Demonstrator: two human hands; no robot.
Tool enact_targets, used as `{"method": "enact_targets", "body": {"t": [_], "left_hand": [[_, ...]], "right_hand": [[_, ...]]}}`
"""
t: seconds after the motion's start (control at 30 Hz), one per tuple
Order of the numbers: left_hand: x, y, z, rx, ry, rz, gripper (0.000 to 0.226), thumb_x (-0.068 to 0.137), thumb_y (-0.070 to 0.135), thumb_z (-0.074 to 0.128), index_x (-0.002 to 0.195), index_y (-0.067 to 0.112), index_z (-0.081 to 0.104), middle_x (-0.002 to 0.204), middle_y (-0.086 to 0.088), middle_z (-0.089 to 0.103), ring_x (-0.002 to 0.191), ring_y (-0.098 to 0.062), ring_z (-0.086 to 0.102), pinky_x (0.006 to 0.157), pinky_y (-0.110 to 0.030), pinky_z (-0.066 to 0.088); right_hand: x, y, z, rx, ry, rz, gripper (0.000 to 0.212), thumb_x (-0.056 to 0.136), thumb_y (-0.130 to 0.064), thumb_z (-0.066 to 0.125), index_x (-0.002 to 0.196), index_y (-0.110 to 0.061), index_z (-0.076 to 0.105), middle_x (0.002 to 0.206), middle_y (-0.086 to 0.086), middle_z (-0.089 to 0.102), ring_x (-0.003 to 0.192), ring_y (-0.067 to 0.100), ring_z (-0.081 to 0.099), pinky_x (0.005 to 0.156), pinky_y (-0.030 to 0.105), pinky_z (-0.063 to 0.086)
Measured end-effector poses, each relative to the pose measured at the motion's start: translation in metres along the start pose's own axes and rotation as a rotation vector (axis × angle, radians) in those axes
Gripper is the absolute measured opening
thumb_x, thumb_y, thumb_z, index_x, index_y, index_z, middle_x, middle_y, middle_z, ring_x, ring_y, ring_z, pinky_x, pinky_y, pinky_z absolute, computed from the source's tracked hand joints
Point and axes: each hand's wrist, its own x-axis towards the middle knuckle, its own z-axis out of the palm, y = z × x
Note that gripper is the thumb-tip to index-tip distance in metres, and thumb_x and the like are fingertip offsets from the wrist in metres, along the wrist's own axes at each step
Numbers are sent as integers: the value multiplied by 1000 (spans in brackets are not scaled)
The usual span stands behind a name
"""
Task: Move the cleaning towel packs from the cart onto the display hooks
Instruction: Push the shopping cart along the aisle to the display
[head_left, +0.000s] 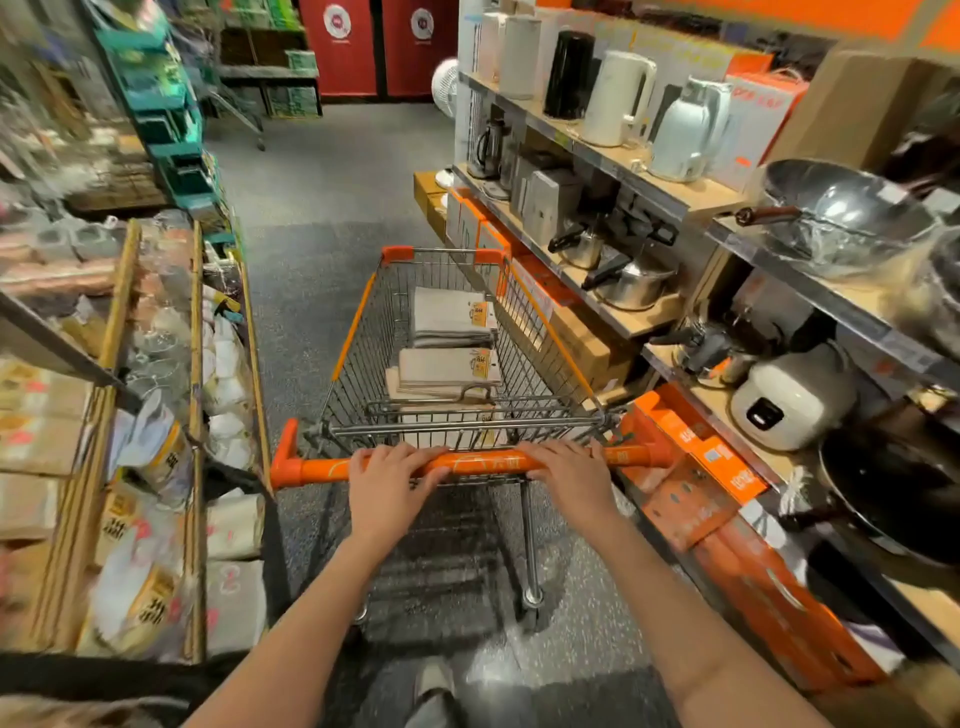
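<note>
A wire shopping cart (358, 332) with orange trim stands in the aisle ahead of me. Inside it lie stacks of beige and grey cleaning towel packs (449, 317), each with a yellow label, and a nearer stack (447, 371) partly hidden behind the cart's child seat grid. My left hand (389, 475) grips the orange cart handle (483, 463) left of its middle. My right hand (571, 470) grips the same handle right of its middle. No display hooks can be made out clearly in this view.
Shelves on the right hold kettles (618, 98), pots, a wok (847, 218), a rice cooker (789, 397) and orange boxes (691, 467) close to the cart. Wooden racks (195, 415) of packaged goods line the left. Grey floor (322, 182) runs ahead to red doors (379, 47).
</note>
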Motion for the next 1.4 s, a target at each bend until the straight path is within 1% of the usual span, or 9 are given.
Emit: {"method": "enact_targets", "body": {"t": [0.13,0.3,0.47,0.67,0.87,0.93,1.03,1.1,1.4], "left_hand": [[51,1,16,-8,-6,-23,46,89,63,33,112,41,66,89,10,68,83,-20,61,84,-41,36],[115,5,27,-30,-120,-87,39,92,57,39,127,46,53,107,11,63,104,-17,53,97,-41,28],[173,6,40,11,-164,-124,41,94,59,34,132,49,46,113,13,58,110,-14,48,99,-37,24],[239,4,63,-18,-28,-122,35,91,54,47,121,43,60,99,9,66,96,-19,57,92,-40,30],[311,3,90,23,92,-108,28,87,50,57,112,42,66,91,10,69,86,-20,62,83,-39,34],[336,4,101,19,99,-130,30,88,54,53,112,42,66,90,10,69,85,-19,62,84,-40,37],[377,5,114,16,87,-163,47,87,64,32,109,43,67,85,12,67,81,-17,62,84,-41,37],[405,4,121,9,83,-185,53,84,66,25,109,44,66,85,12,67,82,-17,61,86,-40,36],[516,-9,148,-31,80,-240,59,82,70,22,111,43,66,90,10,68,87,-19,59,90,-40,28]], "right_hand": [[53,17,-13,25,-7,-29,42,100,-27,38,139,-42,35,140,-10,46,135,16,34,114,50,7],[121,40,-27,-2,-61,-56,43,97,-43,38,140,-42,33,141,-11,45,133,17,35,113,51,11],[183,54,-38,27,-69,-47,41,96,-47,39,137,-40,39,138,-9,48,132,17,37,113,53,6],[256,72,-47,14,-57,-55,40,95,-46,40,135,-38,43,136,-6,51,132,17,38,113,56,2],[336,96,-54,-3,-26,-104,41,95,-46,38,136,-38,42,139,-8,49,136,17,33,112,58,-1],[363,106,-56,13,-5,-127,41,95,-44,40,135,-39,43,139,-8,49,136,17,33,112,58,-1],[406,122,-63,60,24,-155,38,95,-42,43,133,-38,47,136,-9,52,135,17,35,111,58,-4],[436,130,-67,71,16,-168,38,95,-42,44,132,-38,47,136,-9,52,135,17,34,111,58,-5],[560,157,-78,67,49,-231,35,95,-38,48,129,-37,51,129,-9,56,128,19,42,109,59,6]]}}
